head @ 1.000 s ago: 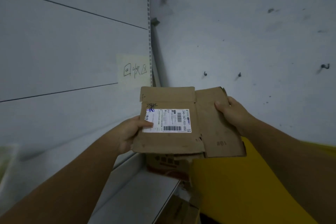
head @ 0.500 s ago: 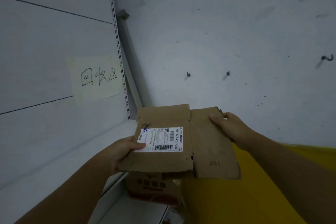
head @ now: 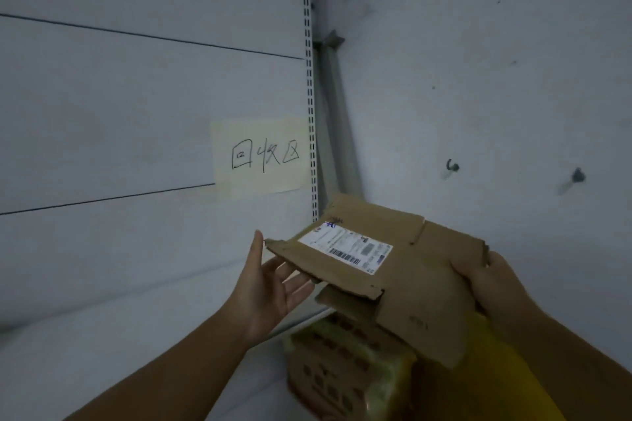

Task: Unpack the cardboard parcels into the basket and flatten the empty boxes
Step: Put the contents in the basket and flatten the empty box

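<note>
flattening looks finished: the flattened cardboard box, shipping label up, hangs tilted over the right end of the shelf, below a handwritten note. the right hand grips its right edge, fingers curled round it. the left hand is spread open, fingers reaching under the left edge. next, i judge, lay it flat on the shelf and release.
</note>
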Demonstrator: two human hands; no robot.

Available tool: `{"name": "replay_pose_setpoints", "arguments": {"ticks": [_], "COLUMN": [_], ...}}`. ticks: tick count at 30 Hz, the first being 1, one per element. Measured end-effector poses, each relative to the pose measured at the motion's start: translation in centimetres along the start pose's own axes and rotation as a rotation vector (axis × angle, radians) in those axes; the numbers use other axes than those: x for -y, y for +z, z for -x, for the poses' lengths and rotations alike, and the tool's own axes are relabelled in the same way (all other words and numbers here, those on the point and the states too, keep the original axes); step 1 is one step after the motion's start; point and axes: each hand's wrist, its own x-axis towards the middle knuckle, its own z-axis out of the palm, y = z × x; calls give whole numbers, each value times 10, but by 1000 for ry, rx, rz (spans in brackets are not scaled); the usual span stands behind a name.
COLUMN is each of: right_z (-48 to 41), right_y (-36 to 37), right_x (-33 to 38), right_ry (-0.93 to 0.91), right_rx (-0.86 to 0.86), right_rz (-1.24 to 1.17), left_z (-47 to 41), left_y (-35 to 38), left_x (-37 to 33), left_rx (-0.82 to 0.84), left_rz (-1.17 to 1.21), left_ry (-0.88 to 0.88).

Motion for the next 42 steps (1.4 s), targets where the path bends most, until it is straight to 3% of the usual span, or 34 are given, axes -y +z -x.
{"name": "replay_pose_setpoints", "arguments": {"ticks": [4,9,16,20,26,28,31,35,39,42], "right_z": [-27,-75,-132,-169,-200,-205,-216,-222,-221,-217], "right_y": [51,107,99,108,174,189,201,210,214,214], "right_x": [-16,-27,-27,-37,-56,-69,-87,-93,-90,-90], "right_ry": [0,53,33,-261,-823,-881,-874,-895,-900,-866], "right_rx": [6,184,377,443,831,931,996,1051,1103,1104], "right_rz": [25,104,273,742,870,1001,1077,1078,1119,1118], "left_z": [-20,-58,-129,-156,-190,-199,-205,-222,-220,-208], "left_y": [-16,-47,-83,-96,-84,-70,-50,-45,-63,-77], "left_x": [-5,-9,-17,-18,-12,-4,0,11,25,33], "left_rx": [-107,-48,-128,-238,-319,-418,-681,-815,-965,-1011], "left_rz": [-17,-56,-100,-129,-237,-409,-1014,-1393,-1344,-1638], "left_ry": [60,53,50,-29,-27,99,301,152,60,-67]}}
